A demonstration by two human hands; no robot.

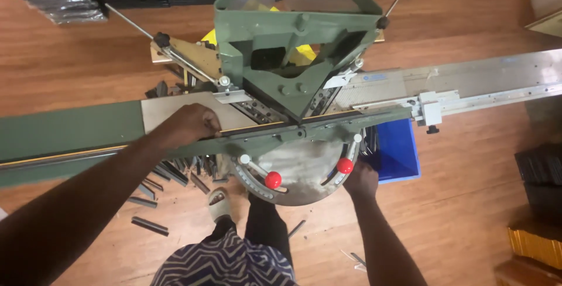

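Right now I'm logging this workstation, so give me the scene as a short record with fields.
Machine: green mitre cutter on a long green bed
Left hand: pressing a thin moulding strip against the fence
Right hand: at a red-knobbed lever
Other lever: red knob, untouched
Floor: wood, offcuts scattered
Beside machine: blue bin

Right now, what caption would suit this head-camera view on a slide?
Left hand presses a dark strip on a green cutting machine; right hand sits by a red-knobbed lever.
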